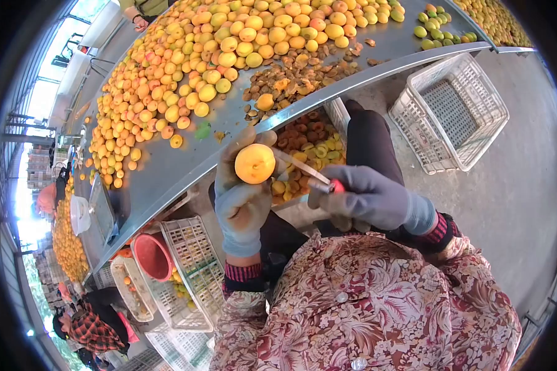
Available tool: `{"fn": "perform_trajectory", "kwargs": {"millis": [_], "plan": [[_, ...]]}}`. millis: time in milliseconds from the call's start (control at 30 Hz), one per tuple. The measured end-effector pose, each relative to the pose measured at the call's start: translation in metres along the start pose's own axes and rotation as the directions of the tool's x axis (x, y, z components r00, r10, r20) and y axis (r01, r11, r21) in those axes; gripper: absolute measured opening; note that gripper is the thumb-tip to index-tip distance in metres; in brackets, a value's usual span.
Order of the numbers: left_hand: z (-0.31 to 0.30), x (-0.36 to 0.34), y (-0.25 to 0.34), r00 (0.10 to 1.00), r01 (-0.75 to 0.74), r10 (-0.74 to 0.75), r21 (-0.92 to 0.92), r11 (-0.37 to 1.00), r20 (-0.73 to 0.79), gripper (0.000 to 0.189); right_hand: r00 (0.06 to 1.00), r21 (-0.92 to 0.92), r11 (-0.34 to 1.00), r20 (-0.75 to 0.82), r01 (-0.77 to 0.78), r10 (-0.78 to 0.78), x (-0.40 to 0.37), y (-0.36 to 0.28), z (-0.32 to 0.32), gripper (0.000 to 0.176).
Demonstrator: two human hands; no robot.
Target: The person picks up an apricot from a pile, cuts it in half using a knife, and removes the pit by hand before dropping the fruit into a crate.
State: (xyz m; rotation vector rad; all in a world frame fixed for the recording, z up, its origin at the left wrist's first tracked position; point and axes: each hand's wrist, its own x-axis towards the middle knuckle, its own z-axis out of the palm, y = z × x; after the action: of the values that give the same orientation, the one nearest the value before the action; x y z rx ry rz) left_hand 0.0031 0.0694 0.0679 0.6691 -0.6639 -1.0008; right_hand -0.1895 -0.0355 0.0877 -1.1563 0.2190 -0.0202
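Observation:
In a stained grey-blue glove, my left hand [238, 191] holds a whole yellow-orange apricot [255, 164] between thumb and fingers, just off the table's front edge. My right hand [377, 198], gloved as well, is closed round the red handle of a small knife [303, 167]. The blade points left, its tip close to the apricot's right side. Below the fruit, between my knees, a crate of apricot halves [322, 150] shows orange and yellow pieces. On the metal table [161, 167] behind lie a big heap of apricots [185, 68] and a pile of brown pits [291, 77].
An off-white plastic crate [450, 111] stands on the floor to the right. At lower left are a red bucket [153, 256] and a crate [195, 266]. Greenish fruits [436, 28] lie at the table's far right. Other people, one in a checked shirt [93, 328], are at the left.

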Motion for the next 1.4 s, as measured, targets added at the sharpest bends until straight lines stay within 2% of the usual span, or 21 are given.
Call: {"fn": "perform_trajectory", "kwargs": {"millis": [100, 133, 167, 200, 233, 267, 300, 367, 400, 467, 533, 600, 667, 733, 900, 967, 1000, 1067, 1167, 1233, 1400], "plan": [[0.0, 0.0, 0.0, 1.0, -0.029, 0.028, 0.04, 0.999, 0.013, 0.064, 0.992, -0.128, 0.984, 0.025, 0.122, -0.12, 0.001, 0.01, 0.006, 0.034], [0.002, -0.002, 0.001, 0.999, -0.044, 0.044, 0.052, 0.998, 0.0, 0.064, 0.992, -0.244, 0.962, 0.025, 0.122, -0.12, 0.001, 0.014, 0.002, 0.033], [0.003, -0.003, 0.001, 0.998, -0.06, 0.061, 0.064, 0.996, -0.014, 0.064, 0.992, -0.244, 0.962, 0.024, 0.123, -0.12, 0.001, 0.012, 0.002, 0.033], [0.002, -0.003, 0.001, 0.998, -0.059, 0.06, 0.064, 0.996, -0.014, 0.064, 1.0, -0.279, 0.96, -0.01, -0.014, 0.011, 0.0, 0.009, 0.002, 0.032], [-0.002, -0.004, 0.0, 0.994, -0.111, 0.108, 0.181, 0.977, 0.026, 0.065, 0.989, -0.309, 0.939, -0.049, -0.15, 0.142, -0.001, 0.005, 0.003, 0.031], [-0.005, -0.004, -0.001, 0.986, -0.165, 0.15, 0.292, 0.942, 0.071, 0.065, 0.989, -0.308, 0.939, -0.049, -0.151, 0.143, -0.002, 0.002, 0.005, 0.031], [-0.007, -0.005, -0.003, 0.986, -0.163, 0.149, 0.292, 0.942, 0.07, 0.065, 0.988, -0.364, 0.918, -0.071, -0.154, 0.138, -0.003, -0.001, 0.007, 0.03], [-0.009, -0.005, -0.005, 0.964, -0.253, 0.25, 0.618, 0.745, 0.093, 0.064, 0.987, -0.417, 0.895, -0.095, -0.159, 0.131, -0.004, -0.004, 0.008, 0.029], [-0.008, -0.007, -0.003, 0.964, -0.252, 0.249, 0.617, 0.746, 0.093, 0.064, 0.989, -0.53, 0.837, -0.116, -0.139, 0.091, -0.005, -0.005, 0.008, 0.027], [-0.006, -0.01, 0.006, 0.999, -0.01, 0.024, 0.291, 0.957, -0.045, 0.063, 0.99, -0.632, 0.765, -0.133, -0.124, 0.05, -0.007, -0.007, 0.01, 0.024], [-0.007, -0.012, 0.006, 0.999, -0.002, 0.017, 0.305, 0.952, -0.049, 0.063, 0.988, -0.784, 0.605, -0.148, -0.138, 0.034, -0.008, -0.012, 0.013, 0.025], [-0.011, -0.011, 0.005, 0.999, 0.005, 0.011, 0.32, 0.948, -0.049, 0.062, 0.981, -0.746, 0.638, -0.176, -0.19, 0.087, -0.009, -0.019, 0.015, 0.026], [-0.019, -0.01, 0.004, 0.995, 0.081, -0.093, 0.257, 0.963, 0.036, 0.062, 0.969, -0.704, 0.667, -0.202, -0.244, 0.141, -0.007, -0.021, 0.016, 0.028], [-0.02, -0.01, -0.001, 0.993, 0.1, -0.109, 0.181, 0.978, 0.042, 0.061, 0.943, -0.586, 0.74, -0.236, -0.33, 0.234, -0.002, -0.019, 0.019, 0.028], [-0.008, -0.012, -0.02, 0.997, 0.071, -0.07, -0.055, 0.996, 0.019, 0.055, 0.94, -0.485, 0.814, -0.267, -0.32, 0.21, 0.009, 0.004, 0.018, 0.029], [-0.02, -0.013, -0.035, 0.966, 0.122, -0.164, -0.206, 0.971, -0.201, 0.053, 0.939, -0.455, 0.832, -0.27, -0.319, 0.213, 0.011, 0.002, 0.019, 0.029], [-0.022, -0.015, -0.037, 0.966, 0.123, -0.165, -0.206, 0.971, -0.199, 0.053, 0.925, -0.428, 0.83, -0.287, -0.357, 0.25, 0.013, -0.003, 0.021, 0.033], [-0.022, -0.015, -0.039, 0.976, 0.194, -0.217, -0.425, 0.884, -0.006, 0.053, 0.908, -0.402, 0.827, -0.309, -0.394, 0.282, 0.018, -0.005, 0.022, 0.037], [-0.011, -0.013, -0.046, 0.968, 0.165, -0.237, -0.519, 0.838, -0.075, 0.052, 0.925, -0.446, 0.832, -0.33, -0.329, 0.189, 0.028, 0.014, 0.02, 0.038], [-0.003, -0.009, -0.047, 0.974, 0.155, -0.214, -0.477, 0.865, -0.073, 0.052, 0.936, -0.35, 0.904, -0.327, -0.246, 0.128, 0.036, 0.029, 0.019, 0.037], [-0.009, -0.008, -0.054, 0.963, 0.185, -0.248, -0.421, 0.888, -0.101, 0.052, 0.889, -0.144, 0.932, -0.376, -0.333, 0.26, 0.049, 0.031, 0.019, 0.03]]}}
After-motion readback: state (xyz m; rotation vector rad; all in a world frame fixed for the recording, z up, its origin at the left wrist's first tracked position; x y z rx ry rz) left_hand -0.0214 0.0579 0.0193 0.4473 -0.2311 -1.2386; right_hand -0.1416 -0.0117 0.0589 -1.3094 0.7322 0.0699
